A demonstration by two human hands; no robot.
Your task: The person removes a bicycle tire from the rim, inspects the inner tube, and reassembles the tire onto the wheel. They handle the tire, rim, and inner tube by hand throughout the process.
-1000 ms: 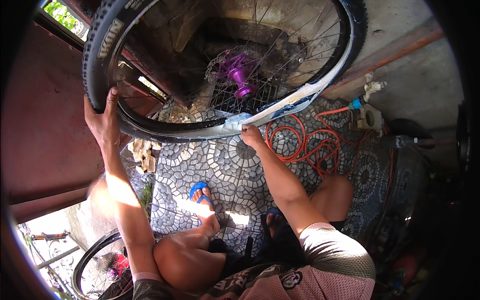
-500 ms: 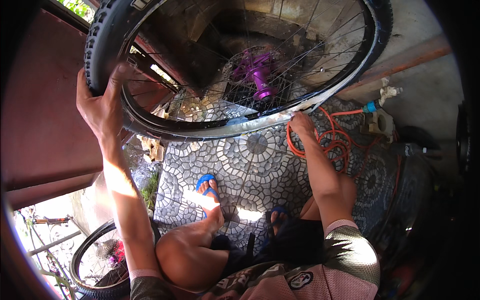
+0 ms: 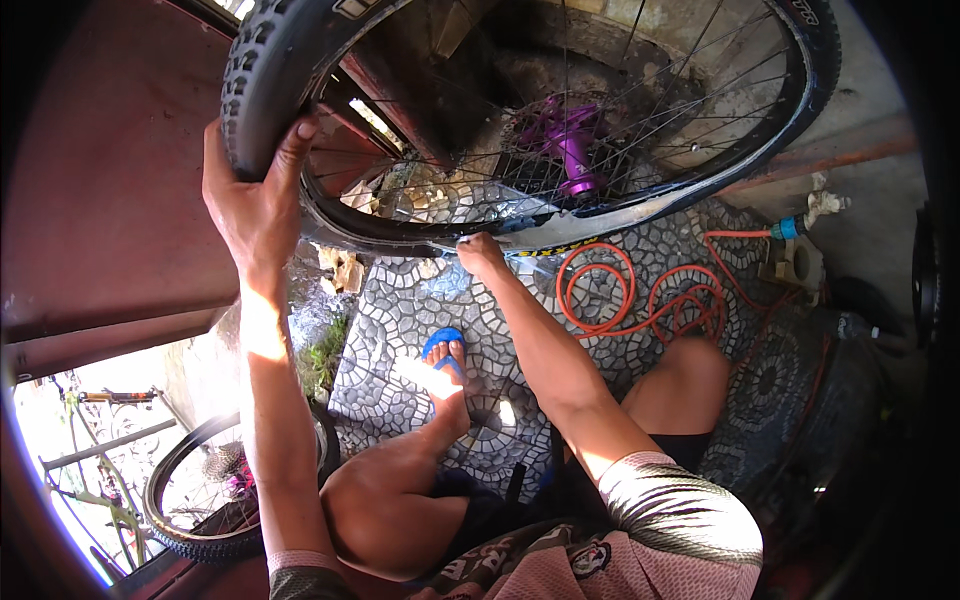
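Observation:
A bicycle wheel [image 3: 690, 190] with a purple hub [image 3: 573, 150], thin spokes and a knobby black tyre [image 3: 262, 95] is held up in front of me, tilted. Round the tyre's left side, my left hand [image 3: 258, 195] is wrapped with the thumb on the inner side. My right hand [image 3: 483, 256] is closed at the wheel's near lower edge, where tyre and rim meet. Whatever its fingers hold is too small to make out. Whitish wet residue coats the tyre's near sidewall to the right of that hand.
An orange hose [image 3: 600, 290] lies coiled on the pebble-patterned floor [image 3: 400, 310], joined by a blue connector [image 3: 787, 228] to a wall tap [image 3: 826, 204]. A red metal panel [image 3: 110, 200] stands left. Another bicycle wheel [image 3: 190, 480] and a green frame [image 3: 100, 460] are at lower left.
My right hand has moved left along the wheel's near edge, towards my left hand. In the picture, the wheel and my left hand sit farther right, as do the surroundings.

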